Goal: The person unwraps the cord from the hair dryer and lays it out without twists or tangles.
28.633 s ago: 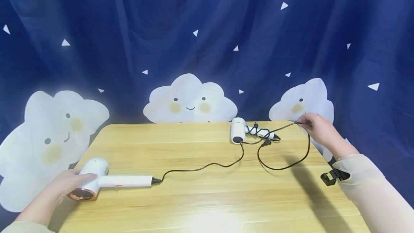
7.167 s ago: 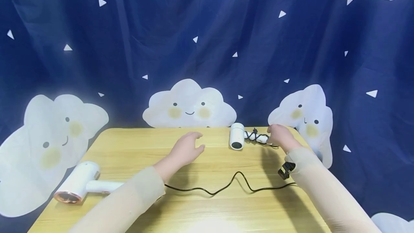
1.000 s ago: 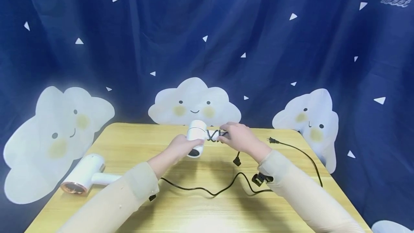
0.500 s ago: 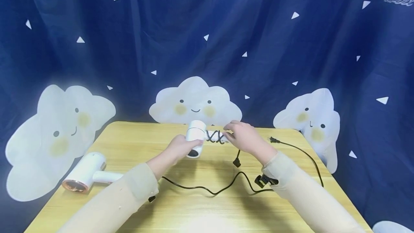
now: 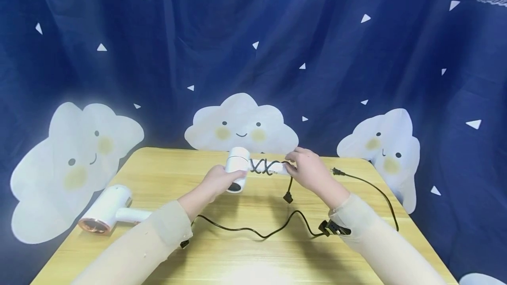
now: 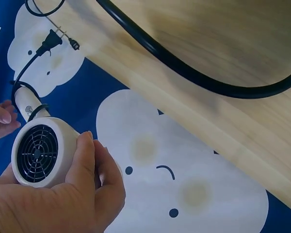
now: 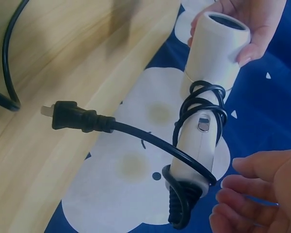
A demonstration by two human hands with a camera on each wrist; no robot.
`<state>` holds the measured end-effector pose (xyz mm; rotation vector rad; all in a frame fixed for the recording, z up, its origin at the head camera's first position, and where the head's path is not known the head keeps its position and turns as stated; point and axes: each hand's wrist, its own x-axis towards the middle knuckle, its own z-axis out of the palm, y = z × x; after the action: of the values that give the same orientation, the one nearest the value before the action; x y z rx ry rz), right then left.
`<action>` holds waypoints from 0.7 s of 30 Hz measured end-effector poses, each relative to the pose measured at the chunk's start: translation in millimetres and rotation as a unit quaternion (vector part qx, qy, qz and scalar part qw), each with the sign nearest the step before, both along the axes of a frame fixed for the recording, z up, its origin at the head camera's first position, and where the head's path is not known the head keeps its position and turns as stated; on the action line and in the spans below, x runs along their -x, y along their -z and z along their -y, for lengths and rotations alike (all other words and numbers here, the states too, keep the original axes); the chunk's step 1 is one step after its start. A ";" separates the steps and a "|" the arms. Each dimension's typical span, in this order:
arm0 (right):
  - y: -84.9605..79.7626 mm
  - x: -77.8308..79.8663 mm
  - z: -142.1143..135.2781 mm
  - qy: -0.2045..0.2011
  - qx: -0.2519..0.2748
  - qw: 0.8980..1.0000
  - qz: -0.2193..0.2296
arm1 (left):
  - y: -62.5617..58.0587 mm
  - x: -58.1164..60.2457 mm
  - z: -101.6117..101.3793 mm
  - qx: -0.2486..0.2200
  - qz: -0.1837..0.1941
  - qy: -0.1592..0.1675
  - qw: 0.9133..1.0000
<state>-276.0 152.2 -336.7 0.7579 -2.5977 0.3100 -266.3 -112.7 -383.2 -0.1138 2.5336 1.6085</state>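
Note:
A small white hair dryer (image 5: 237, 158) is held above the back of the table, its black cord (image 7: 203, 104) wound in crossings round the handle. My left hand (image 5: 215, 181) grips its barrel, thumb across the side; the left wrist view shows the round black grille (image 6: 37, 153). Near the handle's free end is my right hand (image 5: 310, 170). The right wrist view shows its loosely bent fingers (image 7: 242, 189) beside the handle, with a gap between. The cord's plug (image 7: 70, 115) dangles below the handle.
A larger white hair dryer (image 5: 107, 210) with a copper-coloured rim lies at the table's left, its handle partly behind my left sleeve. Its black cord (image 5: 253, 231) snakes across the table to a plug (image 5: 338, 171) at right. A blue cloud-print curtain (image 5: 253, 25) hangs behind.
Over the last second my right hand slid rightward along the handle, uncovering more wound cord. Seven seconds ago the small dryer lay at the back right; now my left hand holds it up.

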 end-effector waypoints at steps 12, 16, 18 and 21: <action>16.9 -5.7 -2.6 0.032 0.007 0.999 -0.023 | -2.7 1.4 5.6 0.001 -0.003 -0.007 1.000; 22.2 -6.5 2.1 0.048 0.007 0.998 -0.038 | -2.9 0.0 6.6 -0.004 0.000 -0.008 1.000; 23.9 -7.8 5.5 0.059 0.001 0.998 -0.039 | -2.6 -0.9 7.3 -0.007 0.002 -0.009 1.000; 25.2 -9.6 10.9 0.075 -0.007 0.997 -0.033 | -1.3 -1.9 8.8 -0.007 0.001 -0.013 1.000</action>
<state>-266.5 141.3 -361.9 0.5643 -2.5791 0.2181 -264.4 -121.5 -381.9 -0.1463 2.5297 1.6335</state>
